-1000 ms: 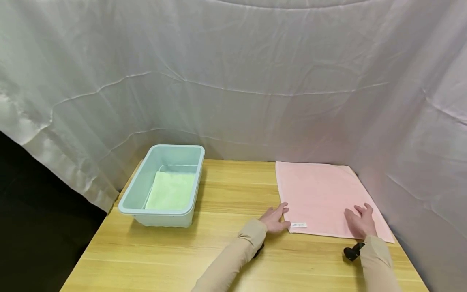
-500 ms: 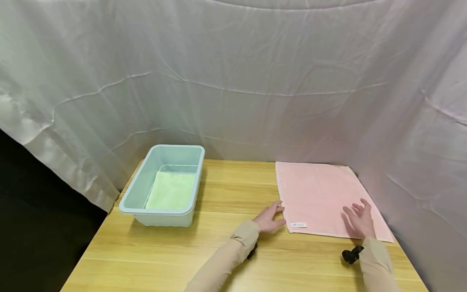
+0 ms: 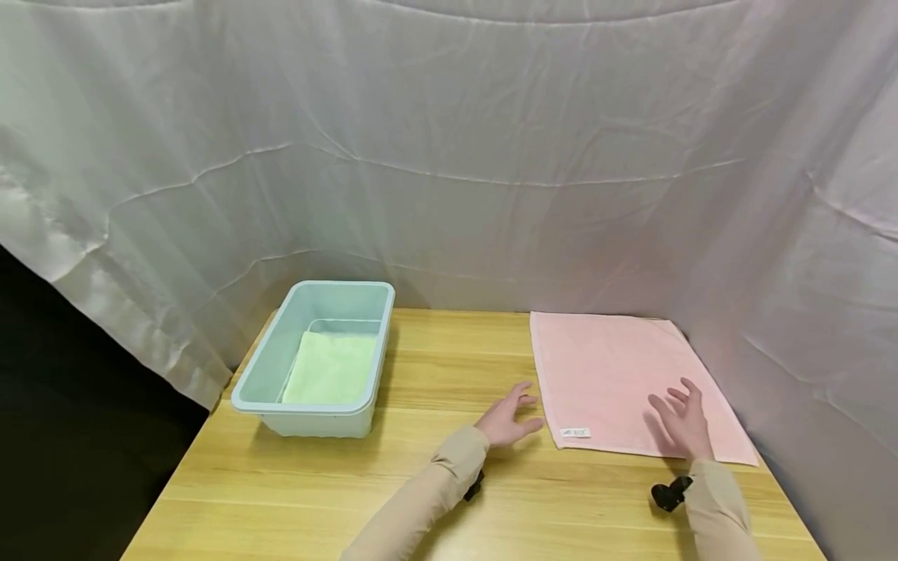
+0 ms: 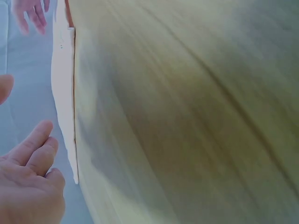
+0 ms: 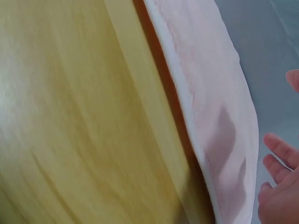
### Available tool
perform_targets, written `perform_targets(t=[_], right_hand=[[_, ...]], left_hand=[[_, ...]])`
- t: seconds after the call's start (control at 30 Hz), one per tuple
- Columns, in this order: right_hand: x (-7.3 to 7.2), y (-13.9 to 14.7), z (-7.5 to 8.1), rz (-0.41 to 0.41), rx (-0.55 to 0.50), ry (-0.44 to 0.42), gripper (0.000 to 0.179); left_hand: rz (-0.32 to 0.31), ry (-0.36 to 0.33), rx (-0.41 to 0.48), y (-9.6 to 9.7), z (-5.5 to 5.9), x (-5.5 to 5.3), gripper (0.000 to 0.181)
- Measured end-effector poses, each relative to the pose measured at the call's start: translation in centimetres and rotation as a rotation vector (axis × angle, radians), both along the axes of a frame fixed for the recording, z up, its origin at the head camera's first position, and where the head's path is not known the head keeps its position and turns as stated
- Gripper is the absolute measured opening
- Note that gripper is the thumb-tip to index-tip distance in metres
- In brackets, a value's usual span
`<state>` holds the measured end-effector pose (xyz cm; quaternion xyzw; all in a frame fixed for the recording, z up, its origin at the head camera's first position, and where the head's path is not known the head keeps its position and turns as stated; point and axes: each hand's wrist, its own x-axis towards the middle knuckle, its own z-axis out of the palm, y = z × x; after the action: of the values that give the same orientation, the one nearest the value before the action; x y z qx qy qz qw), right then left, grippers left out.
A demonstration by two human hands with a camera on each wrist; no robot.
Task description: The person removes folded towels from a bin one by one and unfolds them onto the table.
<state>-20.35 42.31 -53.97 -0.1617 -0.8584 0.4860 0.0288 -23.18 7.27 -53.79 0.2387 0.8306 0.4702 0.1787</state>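
Observation:
A pink towel [image 3: 610, 374] lies spread flat at the right of the table, a small white label at its near left corner. Just left of that corner, my left hand [image 3: 508, 417] hovers with fingers spread and holds nothing. My right hand [image 3: 684, 421] is raised over the towel's near right part, fingers loosely bent and nothing in them; its shadow falls on the cloth. In the right wrist view, the towel [image 5: 210, 93] shows a pale edge along the wood, with the right hand [image 5: 282, 186] beside it. The left wrist view shows the left hand [image 4: 32, 182] near the towel's edge.
A light blue plastic basin [image 3: 309, 407] stands at the left of the table, with a folded green cloth [image 3: 330, 366] on its bottom. Grey curtains [image 3: 449, 156] enclose the wooden table [image 3: 449, 358] at the back and sides.
My left hand has drawn back leftward off the towel's left edge. My right hand has shifted slightly left and up over the towel. The towel and basin stay put.

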Motion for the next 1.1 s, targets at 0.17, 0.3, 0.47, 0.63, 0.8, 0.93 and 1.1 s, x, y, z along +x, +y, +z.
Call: perform_targets(t=[0.17, 0.3, 0.47, 0.63, 0.8, 0.93, 1.1], right_hand=[[0.1, -0.6, 0.2, 0.004, 0.004, 0.011, 0.093], [0.2, -1.0, 0.4, 0.012, 0.011, 0.024, 0.093], [0.3, -1.5, 0.6, 0.023, 0.004, 0.030, 0.092], [0.4, -2.1, 0.9, 0.041, 0.002, 0.054, 0.091], [0.5, -2.8, 1.3, 0.065, 0.004, 0.063, 0.092], [0.3, -3.3, 1.6, 0.071, 0.000, 0.070, 0.090], [0.2, -3.9, 2.1, 0.084, -0.009, 0.088, 0.088]], left_hand=[[0.008, 0.026, -0.006, -0.7, 0.4, 0.3, 0.073], [0.019, 0.027, -0.013, -1.3, 0.9, 0.7, 0.073], [0.033, 0.032, -0.009, -2.1, 1.5, 1.2, 0.074], [0.051, 0.022, -0.002, -2.9, 2.1, 1.6, 0.076], [0.061, 0.015, 0.014, -3.6, 2.7, 2.0, 0.078], [0.070, 0.023, 0.027, -4.3, 3.1, 2.4, 0.081], [0.090, 0.030, 0.040, -5.2, 4.0, 2.8, 0.082]])
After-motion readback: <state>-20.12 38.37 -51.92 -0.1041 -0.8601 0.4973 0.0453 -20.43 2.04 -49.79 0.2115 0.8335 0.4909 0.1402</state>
